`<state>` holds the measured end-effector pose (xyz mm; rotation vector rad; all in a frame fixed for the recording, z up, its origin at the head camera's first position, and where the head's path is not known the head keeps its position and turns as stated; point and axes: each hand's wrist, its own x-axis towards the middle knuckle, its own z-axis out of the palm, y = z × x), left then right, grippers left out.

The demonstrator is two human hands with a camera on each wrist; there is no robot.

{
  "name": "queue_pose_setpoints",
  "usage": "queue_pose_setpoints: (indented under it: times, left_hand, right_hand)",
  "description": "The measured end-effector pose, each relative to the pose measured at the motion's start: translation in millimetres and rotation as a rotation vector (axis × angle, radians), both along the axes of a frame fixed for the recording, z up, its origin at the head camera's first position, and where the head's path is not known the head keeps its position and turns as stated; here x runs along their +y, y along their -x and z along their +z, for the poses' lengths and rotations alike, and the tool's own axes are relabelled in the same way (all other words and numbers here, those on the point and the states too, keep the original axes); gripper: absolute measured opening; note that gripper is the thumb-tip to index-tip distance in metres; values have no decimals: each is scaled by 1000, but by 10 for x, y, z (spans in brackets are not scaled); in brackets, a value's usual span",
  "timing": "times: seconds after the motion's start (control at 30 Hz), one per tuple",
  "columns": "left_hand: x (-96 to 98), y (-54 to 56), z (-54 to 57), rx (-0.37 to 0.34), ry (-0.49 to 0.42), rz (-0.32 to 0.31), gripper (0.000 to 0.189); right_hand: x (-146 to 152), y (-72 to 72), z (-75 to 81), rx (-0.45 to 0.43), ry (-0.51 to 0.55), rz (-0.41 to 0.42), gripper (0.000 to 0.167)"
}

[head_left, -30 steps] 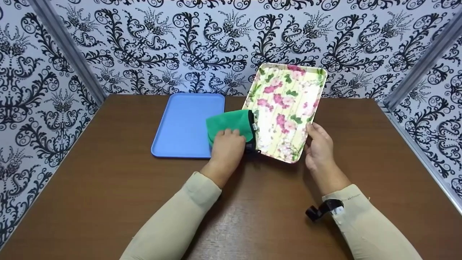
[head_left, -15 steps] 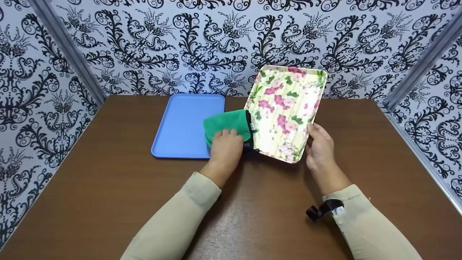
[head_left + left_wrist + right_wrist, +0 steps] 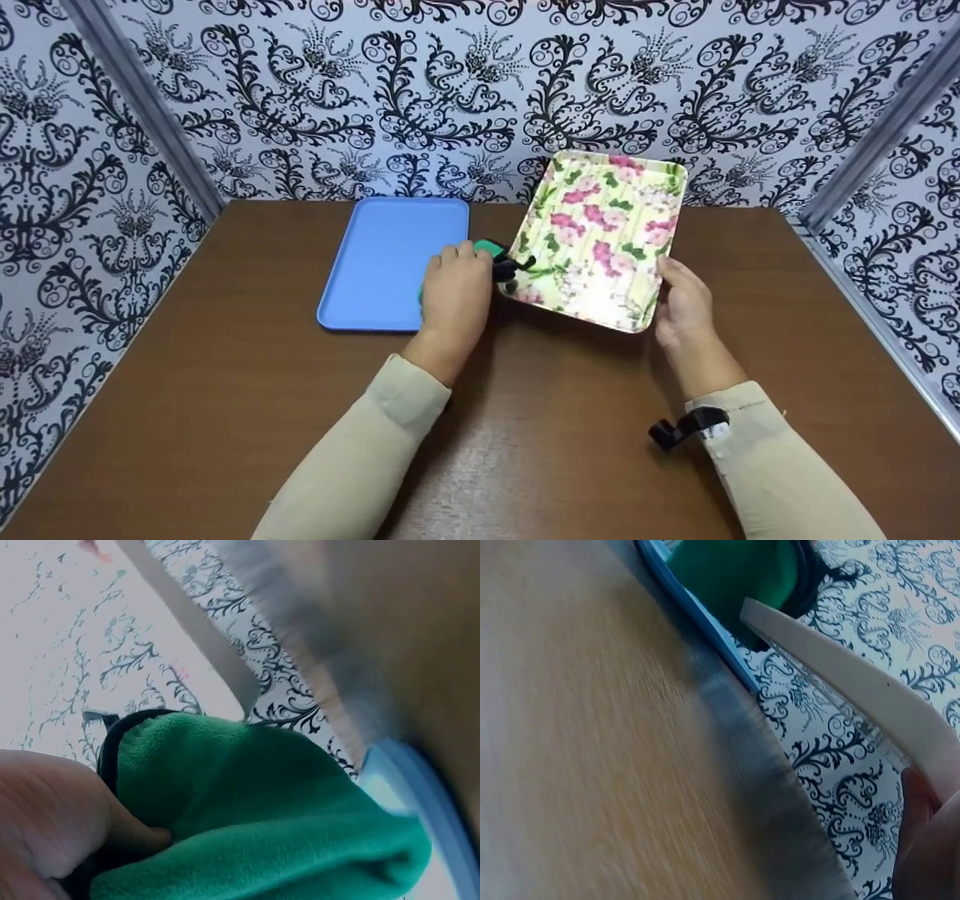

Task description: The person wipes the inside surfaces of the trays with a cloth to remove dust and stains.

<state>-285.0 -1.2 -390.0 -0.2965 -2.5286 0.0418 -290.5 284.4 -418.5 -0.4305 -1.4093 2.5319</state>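
Observation:
My left hand (image 3: 456,292) grips a folded green cloth (image 3: 247,787) with black edging, its thumb pressed against the plush fabric in the left wrist view. In the head view the hand hides most of that cloth, and a dark strap or loop pokes out over the corner of a floral tray (image 3: 592,232). Pink flowers and green leaves cover the tray's face. It is held tilted up toward the head camera, my right hand (image 3: 684,300) pinching its right edge, thumb in front. Seen from the right wrist, the tray's pale rim (image 3: 855,675) reaches toward the green cloth.
A plain blue tray (image 3: 386,262) lies flat on the brown table (image 3: 225,405), left of the floral one and partly behind my left hand. Patterned wall panels (image 3: 420,90) enclose the back and both sides. A black strap (image 3: 686,429) hangs at my right wrist.
My left hand has turned and risen slightly, so the green cloth, broadly visible before, is now mostly behind it. The floral tray has shifted a little right, its top edge lower, with my right hand.

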Motion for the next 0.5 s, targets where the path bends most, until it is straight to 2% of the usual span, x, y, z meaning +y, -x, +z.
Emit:
queue_pose_setpoints:
  times: [0.1,0.3,0.5]
  left_hand:
    - [-3,-11,44,43,-20,-2,17]
    - [25,-54,133,160,-87,-45,26]
    - [16,-100,184,158,-128,-82,30]
  right_hand:
    - [74,-4,-8,-22,28,31,26]
    - [242,-10,-27,-64,90,135,28]
    - [454,47,-38,-119,74,211,25]
